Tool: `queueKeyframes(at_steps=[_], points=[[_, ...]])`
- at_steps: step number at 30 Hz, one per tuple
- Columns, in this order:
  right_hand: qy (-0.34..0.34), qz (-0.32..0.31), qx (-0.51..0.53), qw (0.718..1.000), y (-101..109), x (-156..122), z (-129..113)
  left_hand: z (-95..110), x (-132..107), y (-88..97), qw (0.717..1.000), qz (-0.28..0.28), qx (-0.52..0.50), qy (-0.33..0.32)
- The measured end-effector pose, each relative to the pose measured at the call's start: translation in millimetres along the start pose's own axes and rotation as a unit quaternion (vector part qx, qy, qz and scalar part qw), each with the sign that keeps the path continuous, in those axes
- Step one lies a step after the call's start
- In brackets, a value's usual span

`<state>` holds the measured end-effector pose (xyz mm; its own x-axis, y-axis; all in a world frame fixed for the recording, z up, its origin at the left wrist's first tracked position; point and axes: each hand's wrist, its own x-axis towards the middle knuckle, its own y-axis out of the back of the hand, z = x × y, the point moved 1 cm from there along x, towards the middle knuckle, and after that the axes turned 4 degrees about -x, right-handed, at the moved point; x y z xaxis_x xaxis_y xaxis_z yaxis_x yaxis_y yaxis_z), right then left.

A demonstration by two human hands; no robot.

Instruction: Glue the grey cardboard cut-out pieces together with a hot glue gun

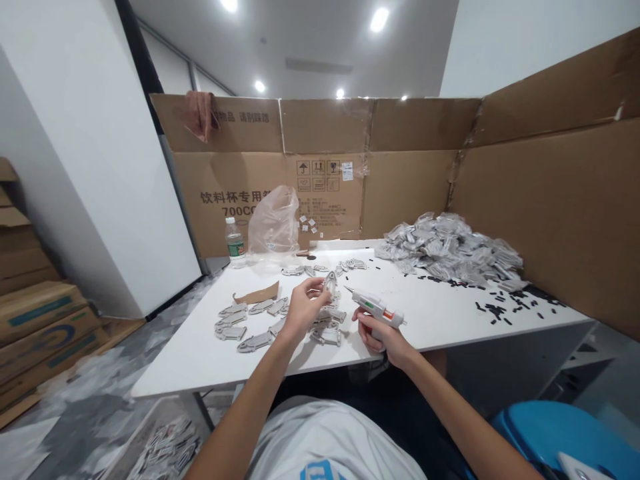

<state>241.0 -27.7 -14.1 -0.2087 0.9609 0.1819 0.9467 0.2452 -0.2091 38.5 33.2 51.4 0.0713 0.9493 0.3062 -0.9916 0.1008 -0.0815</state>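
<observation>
Left hand (pixel 305 310) raised, fingers curled — right hand (pixel 383 340) lower (also curled).

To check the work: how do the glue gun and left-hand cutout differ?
The glue gun is white, bulky, gripped in the right hand; the cutout is grey, smaller, pinched in the left hand. The gun's nozzle points toward the cutout. Both are held above the table.

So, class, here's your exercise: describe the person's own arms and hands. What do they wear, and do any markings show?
The left hand and right hand are bare, with no gloves, rings or watch showing. The left forearm and right forearm have no sleeves. A pale grey T-shirt with a blue printed marking shows at the chest.
</observation>
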Motion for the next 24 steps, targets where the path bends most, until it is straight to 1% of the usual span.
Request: queueKeyframes(at_steps=[2, 5, 8, 10, 12, 17, 24], points=[[0.013, 0.006, 0.018, 1.0, 3.3, 0.5, 0.5, -1.9, 0.1, -2.8, 0.998, -0.017, -0.051, 0.031], [0.021, 0.014, 0.027, 0.999, 7.4, 2.8, 4.0, -3.8, -2.2, -7.2, 0.994, -0.058, -0.077, 0.056], [0.033, 0.016, 0.016, 0.999, 9.3, 4.5, 7.0, -5.6, -4.6, -10.2, 0.989, -0.064, -0.106, 0.081], [0.041, 0.012, 0.005, 0.999, 9.2, 4.7, 7.7, -5.5, -5.4, -10.9, 0.989, -0.058, -0.104, 0.087], [0.049, 0.008, -0.005, 0.999, 8.1, 3.9, 7.3, -4.1, -5.7, -10.2, 0.992, -0.051, -0.081, 0.082], [0.055, 0.003, -0.039, 0.998, 4.5, 0.1, 4.5, 0.0, -4.3, -5.2, 0.998, -0.05, -0.012, 0.032], [0.052, -0.004, -0.05, 0.997, 6.8, 0.0, 9.5, -6.7, 0.8, 0.9, 0.999, -0.041, 0.021, -0.006]])
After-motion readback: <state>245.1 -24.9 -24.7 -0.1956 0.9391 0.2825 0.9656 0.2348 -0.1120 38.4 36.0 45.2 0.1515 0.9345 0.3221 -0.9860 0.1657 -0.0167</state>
